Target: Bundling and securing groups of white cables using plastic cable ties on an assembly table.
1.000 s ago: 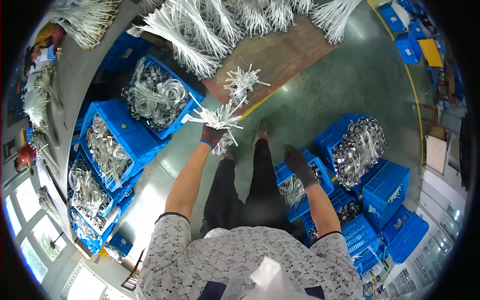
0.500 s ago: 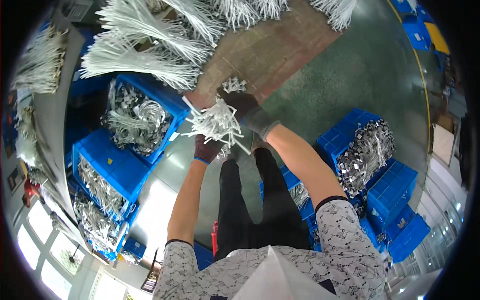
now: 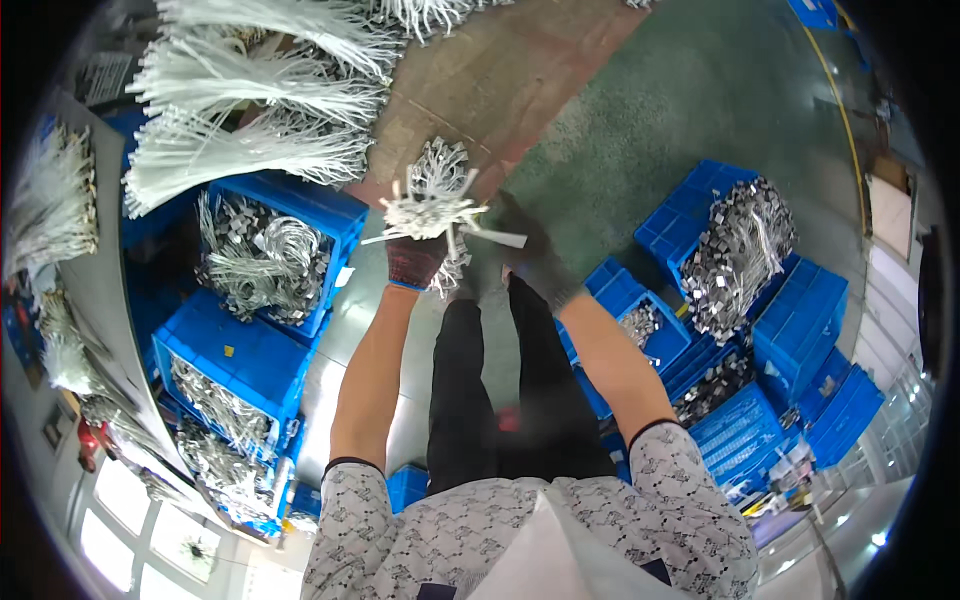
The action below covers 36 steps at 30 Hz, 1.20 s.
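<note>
My left hand (image 3: 415,262), in a dark reddish work glove, is closed round a bundle of white cables (image 3: 432,215) held up in front of my legs. Loose white ends splay out from the top of the bundle, and silvery-white pieces hang below the fist. Just right of it, my right hand (image 3: 527,245), in a dark glove with a grey cuff, is smeared by motion, so its fingers do not show clearly. A white strip sticks out of the bundle toward the right hand; whether they touch I cannot tell.
Large white cable bundles (image 3: 250,150) lie piled at the far left. Blue crates (image 3: 235,345) filled with cables and small metal-looking parts stand at left. More blue crates (image 3: 800,325) are stacked at right, one heaped with cables (image 3: 745,255). The floor (image 3: 640,120) is green beside a brownish strip.
My right hand has come off the top of the bundle and moved right and down. The view has shifted, and the bundle in my left hand now shows its silvery far end more.
</note>
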{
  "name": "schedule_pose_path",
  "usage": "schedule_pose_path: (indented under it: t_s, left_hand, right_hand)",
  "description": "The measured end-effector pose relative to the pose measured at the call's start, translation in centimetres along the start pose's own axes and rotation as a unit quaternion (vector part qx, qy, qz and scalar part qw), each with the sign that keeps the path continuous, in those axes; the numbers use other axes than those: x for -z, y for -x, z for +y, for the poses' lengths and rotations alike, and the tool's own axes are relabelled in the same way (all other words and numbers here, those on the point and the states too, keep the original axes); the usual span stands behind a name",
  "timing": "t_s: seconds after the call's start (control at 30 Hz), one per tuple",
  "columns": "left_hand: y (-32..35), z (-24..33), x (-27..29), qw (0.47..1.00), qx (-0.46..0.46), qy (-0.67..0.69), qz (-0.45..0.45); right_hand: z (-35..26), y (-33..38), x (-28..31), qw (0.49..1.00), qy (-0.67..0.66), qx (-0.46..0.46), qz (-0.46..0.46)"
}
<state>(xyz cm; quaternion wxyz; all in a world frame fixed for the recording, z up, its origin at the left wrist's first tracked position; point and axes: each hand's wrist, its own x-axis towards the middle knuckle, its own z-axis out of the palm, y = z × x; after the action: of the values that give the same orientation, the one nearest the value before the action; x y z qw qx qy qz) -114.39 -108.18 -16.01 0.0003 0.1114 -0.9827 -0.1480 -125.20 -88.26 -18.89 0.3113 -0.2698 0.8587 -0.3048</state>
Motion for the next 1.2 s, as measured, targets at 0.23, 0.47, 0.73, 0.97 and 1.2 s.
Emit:
schedule_pose_path:
  t_s: [0.23,0.47,0.73,0.97,1.2]
  left_hand:
    - [-1.7,2.7,3.5,0.907,0.217,0.361,0.031]
    - [-14.1,9.7,11.4,0.828,0.301,0.432,0.195]
    - [-31.3,16.8,14.9,0.687,0.301,0.571,0.332]
    - [-47.4,19.6,10.8,0.580,0.462,0.576,0.343]
    - [-63.0,18.3,2.3,0.585,0.567,0.504,0.286]
  right_hand:
    - [14.3,27.2,8.1,0.931,0.005,-0.365,-0.012]
    - [19.7,44.3,10.4,0.893,0.067,-0.431,-0.115]
    - [26.2,37.7,12.7,0.973,0.095,-0.121,0.174]
    - [26.7,27.7,25.1,0.894,-0.240,-0.331,0.184]
    - [23.8,24.8,33.6,0.891,-0.274,-0.294,0.212]
